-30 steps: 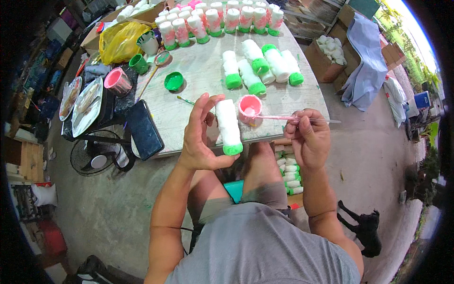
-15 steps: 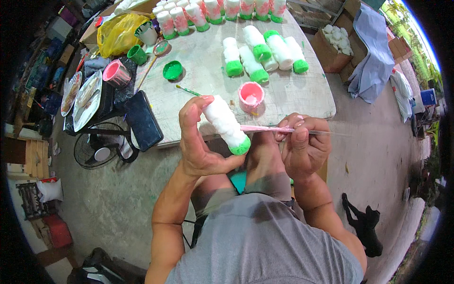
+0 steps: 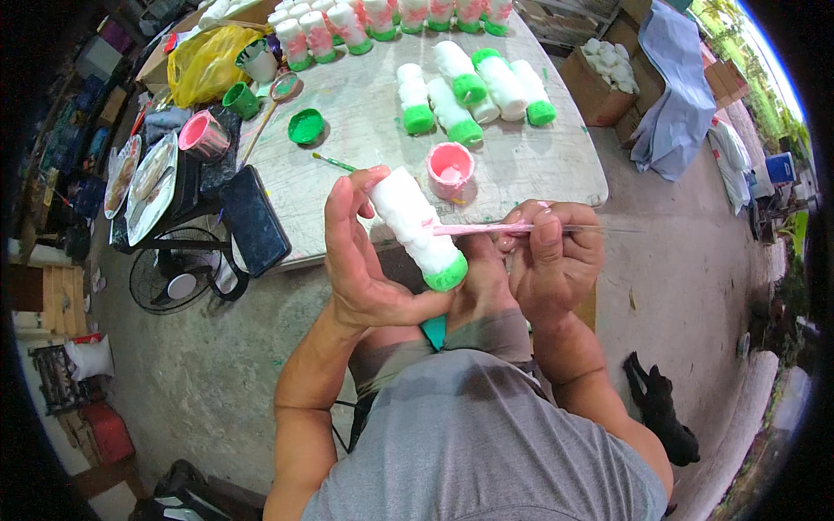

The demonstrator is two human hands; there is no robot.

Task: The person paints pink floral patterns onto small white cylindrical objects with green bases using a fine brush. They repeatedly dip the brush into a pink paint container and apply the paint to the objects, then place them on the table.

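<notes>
Figurine (image 3: 415,227), white w/ green base, clenched in left hand (image 3: 360,260) grip; right hand (image 3: 552,260) grip pinches pink brush (image 3: 486,229) touching it.

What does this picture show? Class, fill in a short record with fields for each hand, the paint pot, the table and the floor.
left hand: holds a white cylinder with green base, tilted
right hand: grips a thin brush, pink tip touching the cylinder
pink paint pot: open, on the table beyond the hands
table: holds more white and green cylinders, some lying, and a green lid
floor: a dark animal to the person's right
</notes>
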